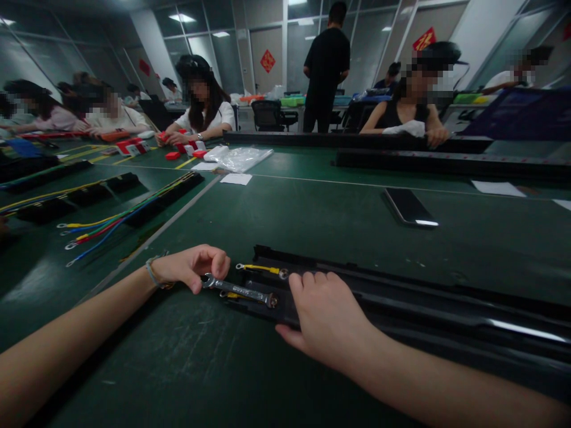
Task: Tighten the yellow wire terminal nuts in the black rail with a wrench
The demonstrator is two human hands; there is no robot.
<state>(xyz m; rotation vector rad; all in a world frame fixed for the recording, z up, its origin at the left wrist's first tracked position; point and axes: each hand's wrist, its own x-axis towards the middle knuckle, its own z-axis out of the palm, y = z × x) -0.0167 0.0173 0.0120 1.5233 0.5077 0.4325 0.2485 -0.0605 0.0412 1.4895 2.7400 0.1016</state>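
Observation:
My left hand (196, 266) is closed at the open-jaw end of a silver combination wrench (241, 290), its thumb and curled fingers on either side of that end. The wrench's other end sits over a fastener inside a long black channel-shaped housing (307, 260). My right hand (328, 309) is wrapped over the housing just right of the wrench, fingers on top and thumb along the near edge. A yellow wire (263, 269) with a ring terminal lies in the housing's far channel. Another yellow wire (232, 295) is partly hidden under the wrench.
A phone (411, 207) lies beyond the housing. Bundled coloured wires (96, 229) with ring terminals rest at left on black strips. Further back are a clear plastic bag (245, 158), white paper (236, 179) and more black housings (446, 163). Several people work around the table.

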